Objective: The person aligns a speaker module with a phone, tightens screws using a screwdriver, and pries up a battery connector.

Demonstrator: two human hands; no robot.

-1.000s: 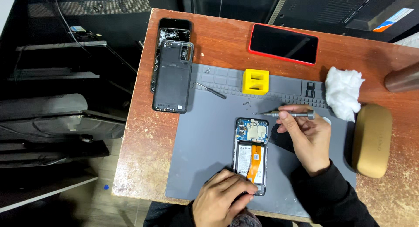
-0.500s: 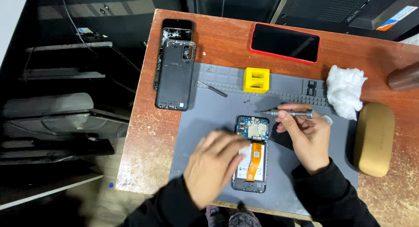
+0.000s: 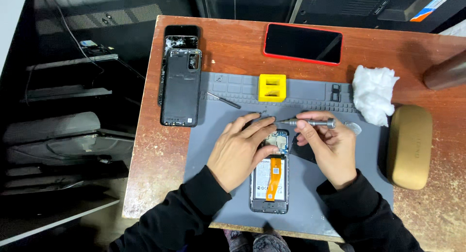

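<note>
Since half a second ago the left hand [image 3: 242,150] has slid from the lower body of the opened phone [image 3: 270,179] up to its top end, where it lies flat, fingers spread loosely, holding nothing. The phone lies lengthwise on the grey mat [image 3: 218,116] at 6 o'clock. The right hand [image 3: 327,147], at 3 o'clock of the phone, pinches a metal screwdriver [image 3: 310,122] nearly level, its tip pointing toward the left fingertips. Farther off at 12 o'clock sits a yellow block [image 3: 272,87]; a black back cover [image 3: 180,87] lies at 10 o'clock, a red-edged phone [image 3: 303,42] beyond, white wadding [image 3: 373,93] and a tan case [image 3: 410,145] at 2 o'clock on the wooden table [image 3: 160,150].
</note>
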